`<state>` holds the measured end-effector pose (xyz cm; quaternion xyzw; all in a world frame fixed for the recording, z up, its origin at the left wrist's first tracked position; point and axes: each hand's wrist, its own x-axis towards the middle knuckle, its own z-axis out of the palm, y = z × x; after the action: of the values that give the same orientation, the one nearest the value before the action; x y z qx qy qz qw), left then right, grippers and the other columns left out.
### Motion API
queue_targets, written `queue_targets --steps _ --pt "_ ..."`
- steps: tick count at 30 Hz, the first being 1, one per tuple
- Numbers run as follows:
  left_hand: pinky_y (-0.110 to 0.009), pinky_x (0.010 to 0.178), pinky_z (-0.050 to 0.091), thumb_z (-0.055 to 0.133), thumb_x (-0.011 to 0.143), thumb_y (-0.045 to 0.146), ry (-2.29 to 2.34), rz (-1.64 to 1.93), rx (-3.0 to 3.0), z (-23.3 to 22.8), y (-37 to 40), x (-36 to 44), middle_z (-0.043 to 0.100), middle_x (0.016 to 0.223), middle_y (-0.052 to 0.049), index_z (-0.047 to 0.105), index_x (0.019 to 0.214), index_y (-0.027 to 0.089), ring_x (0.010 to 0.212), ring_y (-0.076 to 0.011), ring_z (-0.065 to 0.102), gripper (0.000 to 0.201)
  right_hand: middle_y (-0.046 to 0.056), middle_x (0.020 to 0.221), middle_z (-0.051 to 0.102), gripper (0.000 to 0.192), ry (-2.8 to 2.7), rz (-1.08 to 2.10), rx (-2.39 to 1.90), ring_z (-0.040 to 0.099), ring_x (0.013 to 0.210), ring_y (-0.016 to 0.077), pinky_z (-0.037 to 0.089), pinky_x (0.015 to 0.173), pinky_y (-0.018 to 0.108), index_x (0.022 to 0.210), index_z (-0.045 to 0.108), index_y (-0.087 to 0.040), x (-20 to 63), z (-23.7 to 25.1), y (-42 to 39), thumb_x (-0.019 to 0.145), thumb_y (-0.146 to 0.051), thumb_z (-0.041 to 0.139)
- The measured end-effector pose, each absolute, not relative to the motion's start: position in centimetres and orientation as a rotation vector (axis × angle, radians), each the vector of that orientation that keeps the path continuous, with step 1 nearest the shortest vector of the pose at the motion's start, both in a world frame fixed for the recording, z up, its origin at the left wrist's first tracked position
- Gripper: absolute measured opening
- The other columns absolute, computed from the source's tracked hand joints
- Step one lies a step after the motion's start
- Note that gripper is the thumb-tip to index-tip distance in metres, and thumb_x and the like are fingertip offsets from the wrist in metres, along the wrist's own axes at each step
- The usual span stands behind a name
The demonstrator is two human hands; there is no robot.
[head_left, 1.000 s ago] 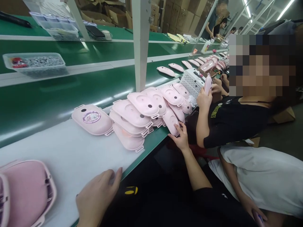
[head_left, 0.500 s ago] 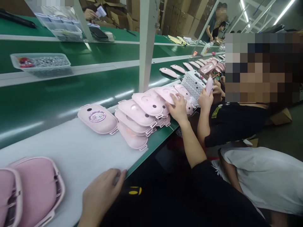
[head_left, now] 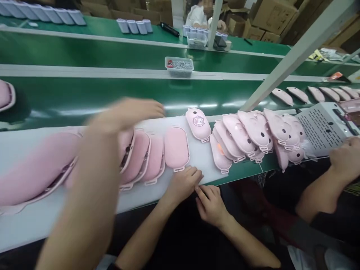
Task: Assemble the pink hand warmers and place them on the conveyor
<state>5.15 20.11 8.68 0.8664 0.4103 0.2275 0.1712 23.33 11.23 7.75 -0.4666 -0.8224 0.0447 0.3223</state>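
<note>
On the white mat (head_left: 200, 159), just beyond the left hand (head_left: 182, 184), a pink shell (head_left: 176, 148) lies flat with its smooth side up. It is the nearest piece to either hand, and neither hand touches it.

The left hand rests on the near edge of the mat, as it did a second ago. Its fingers are loosely spread and hold nothing. The right hand (head_left: 211, 205) is what has changed. Half a second ago it lay stretched out on the pile (head_left: 253, 135) of shells to the right. Now it is drawn back below the table edge, fingertips close to the left hand's, relaxed and empty. It seems to have come away from the pile with no shell.

The view has also swung left. To the left of the flat shell, a row (head_left: 140, 157) of shells leans on edge, overlapping. A large blurred arm (head_left: 92, 180), seemingly a neighbour's, reaches across this row, and it is too smeared to show what it grips.

To the right of the flat shell lies a ringed shell (head_left: 198, 123), then the pile. Beyond the pile is a grey vented box (head_left: 323, 129), with a co-worker's hand (head_left: 347, 157) at its near edge. Behind everything runs a green belt (head_left: 84, 101). A clear tub (head_left: 179, 66) of small metal parts sits further back.
</note>
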Motion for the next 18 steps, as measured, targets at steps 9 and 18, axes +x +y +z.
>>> queue_targets --steps 9,18 --pt "-0.051 0.104 0.063 0.074 0.107 0.033 1.392 0.966 2.425 11.8 18.7 -0.2 0.079 0.129 -0.017 0.065 0.145 0.022 0.119 -0.0353 0.075 0.04 0.015 0.12 0.07 0.055 -2.059 0.001 -1.36 0.068 0.102 0.0272 0.065 0.084 0.045 0.156 0.06 -0.023 28.9 10.5 12.4 0.103 -0.01 0.05" --pt "-0.058 0.129 0.053 0.06 0.107 0.014 1.473 0.967 2.387 10.4 20.8 -4.2 0.072 0.158 -0.01 0.068 0.156 0.028 0.148 -0.0359 0.067 0.052 0.021 0.152 0.069 0.041 -2.162 0.015 -1.547 0.064 0.13 0.035 0.059 0.115 0.059 0.148 0.071 -0.021 24.9 12.3 18.7 0.107 -0.029 0.071"
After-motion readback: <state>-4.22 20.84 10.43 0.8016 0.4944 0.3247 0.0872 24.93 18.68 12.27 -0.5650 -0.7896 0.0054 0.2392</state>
